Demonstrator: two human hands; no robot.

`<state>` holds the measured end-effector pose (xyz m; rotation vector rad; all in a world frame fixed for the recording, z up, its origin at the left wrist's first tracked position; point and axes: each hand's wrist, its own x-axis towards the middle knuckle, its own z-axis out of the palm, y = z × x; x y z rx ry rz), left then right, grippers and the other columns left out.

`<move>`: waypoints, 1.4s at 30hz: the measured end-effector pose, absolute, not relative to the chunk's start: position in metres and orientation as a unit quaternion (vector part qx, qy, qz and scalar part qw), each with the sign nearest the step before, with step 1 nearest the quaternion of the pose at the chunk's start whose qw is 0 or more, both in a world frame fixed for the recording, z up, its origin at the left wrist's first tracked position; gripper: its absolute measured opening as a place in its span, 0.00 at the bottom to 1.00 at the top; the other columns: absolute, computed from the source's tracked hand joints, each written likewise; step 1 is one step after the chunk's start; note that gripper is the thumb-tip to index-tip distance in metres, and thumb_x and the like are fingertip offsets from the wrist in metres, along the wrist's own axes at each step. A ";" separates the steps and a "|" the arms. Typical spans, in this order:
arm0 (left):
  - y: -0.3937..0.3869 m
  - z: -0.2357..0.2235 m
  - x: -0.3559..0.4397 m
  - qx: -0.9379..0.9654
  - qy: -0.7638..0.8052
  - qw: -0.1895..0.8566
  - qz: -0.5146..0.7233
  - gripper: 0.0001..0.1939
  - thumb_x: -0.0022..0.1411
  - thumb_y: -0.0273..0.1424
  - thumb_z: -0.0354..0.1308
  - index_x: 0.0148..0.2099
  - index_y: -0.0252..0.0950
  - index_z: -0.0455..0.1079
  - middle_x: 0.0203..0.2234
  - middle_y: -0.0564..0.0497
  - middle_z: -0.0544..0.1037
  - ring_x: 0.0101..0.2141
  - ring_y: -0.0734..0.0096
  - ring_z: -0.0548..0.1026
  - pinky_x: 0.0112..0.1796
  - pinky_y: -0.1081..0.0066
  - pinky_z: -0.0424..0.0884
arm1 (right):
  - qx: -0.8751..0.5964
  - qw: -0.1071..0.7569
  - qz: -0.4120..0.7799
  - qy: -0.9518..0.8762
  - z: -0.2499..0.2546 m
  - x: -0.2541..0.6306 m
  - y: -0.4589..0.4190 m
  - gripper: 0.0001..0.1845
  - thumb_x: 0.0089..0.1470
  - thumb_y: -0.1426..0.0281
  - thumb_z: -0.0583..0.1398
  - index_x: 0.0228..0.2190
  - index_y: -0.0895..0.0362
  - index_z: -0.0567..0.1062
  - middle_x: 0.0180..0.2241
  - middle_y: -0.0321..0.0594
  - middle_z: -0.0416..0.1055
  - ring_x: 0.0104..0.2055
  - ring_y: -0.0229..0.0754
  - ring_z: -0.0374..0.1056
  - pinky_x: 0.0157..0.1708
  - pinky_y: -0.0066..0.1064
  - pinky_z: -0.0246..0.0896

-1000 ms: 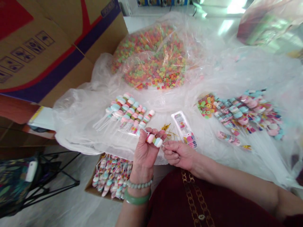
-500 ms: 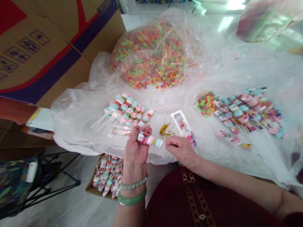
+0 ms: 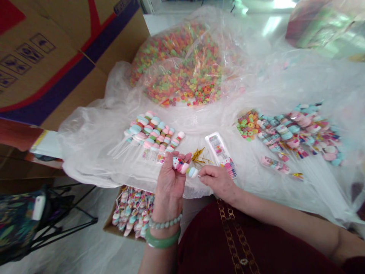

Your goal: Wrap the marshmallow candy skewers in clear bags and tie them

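My left hand (image 3: 172, 180) is closed around a small clear printed wrapper (image 3: 177, 163). A marshmallow candy skewer (image 3: 191, 172) lies partly inside the wrapper, its pink, green, blue and white pieces sticking out to the right. My right hand (image 3: 215, 180) pinches the white stick at the skewer's right end; most of that stick is hidden by the fingers. Gold twist ties (image 3: 199, 156) lie just beyond my hands, beside a stack of flat printed wrappers (image 3: 220, 152). Unwrapped candy skewers (image 3: 154, 131) rest in a pile to the left, with another printed wrapper below them.
A big clear bag of ring candies (image 3: 182, 68) stands at the back. Loose rings (image 3: 248, 125) and wrapped skewers (image 3: 296, 131) lie on the right. A carton (image 3: 71, 49) rises at left; a box of skewers (image 3: 132, 213) sits below the table edge.
Both hands first drew apart, with more of the skewer showing; my left hand has since come back right, and the wrapper now covers more of the skewer.
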<state>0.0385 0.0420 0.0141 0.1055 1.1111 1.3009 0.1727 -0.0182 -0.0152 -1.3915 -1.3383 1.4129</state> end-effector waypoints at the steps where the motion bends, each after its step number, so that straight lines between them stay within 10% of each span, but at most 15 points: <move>1: 0.042 0.014 0.038 0.048 0.486 0.659 0.572 0.15 0.66 0.34 0.52 0.30 0.32 0.70 0.21 0.53 0.72 0.26 0.75 0.74 0.44 0.63 0.74 | -0.531 0.369 0.631 -0.429 -0.014 0.173 -0.016 0.05 0.49 0.70 0.58 0.24 0.58 0.69 0.19 0.31 0.62 0.21 0.31 0.55 0.22 0.25 0.47; 5: 0.044 0.019 0.034 0.042 0.467 0.680 0.564 0.15 0.66 0.35 0.52 0.30 0.33 0.71 0.22 0.53 0.73 0.26 0.75 0.74 0.45 0.60 0.74 | -0.425 0.338 0.821 -0.178 -0.009 0.179 -0.011 0.09 0.41 0.69 0.63 0.27 0.59 0.70 0.14 0.25 0.56 0.14 0.26 0.41 0.14 0.23 0.31; 17: 0.031 0.052 0.038 0.129 0.423 0.705 0.554 0.09 0.60 0.33 0.60 0.30 0.33 0.71 0.22 0.53 0.74 0.25 0.74 0.74 0.40 0.62 0.76 | -0.212 0.265 0.937 -0.080 0.002 0.180 -0.015 0.08 0.47 0.71 0.62 0.28 0.60 0.67 0.16 0.23 0.51 0.14 0.25 0.35 0.14 0.20 0.29; 28: 0.023 0.081 0.063 0.122 0.482 0.664 0.558 0.15 0.64 0.33 0.54 0.25 0.33 0.67 0.18 0.53 0.72 0.22 0.72 0.75 0.35 0.65 0.76 | -0.519 0.457 0.374 -0.618 0.024 0.182 -0.038 0.07 0.53 0.71 0.55 0.25 0.56 0.71 0.28 0.38 0.67 0.34 0.39 0.62 0.37 0.32 0.54; 35: 0.021 0.093 0.059 0.172 0.430 0.757 0.460 0.08 0.61 0.34 0.59 0.35 0.34 0.71 0.28 0.47 0.78 0.33 0.61 0.79 0.38 0.60 0.76 | -0.373 0.430 0.775 -0.276 0.026 0.195 -0.024 0.10 0.43 0.65 0.62 0.27 0.58 0.69 0.14 0.25 0.53 0.14 0.27 0.41 0.16 0.25 0.31; 42: 0.039 0.085 0.046 0.214 0.384 0.745 0.501 0.10 0.56 0.28 0.63 0.42 0.34 0.72 0.35 0.44 0.80 0.37 0.58 0.79 0.41 0.59 0.75 | -0.274 0.382 0.863 -0.184 0.023 0.213 -0.021 0.14 0.39 0.68 0.65 0.28 0.60 0.69 0.14 0.24 0.56 0.12 0.24 0.40 0.15 0.24 0.26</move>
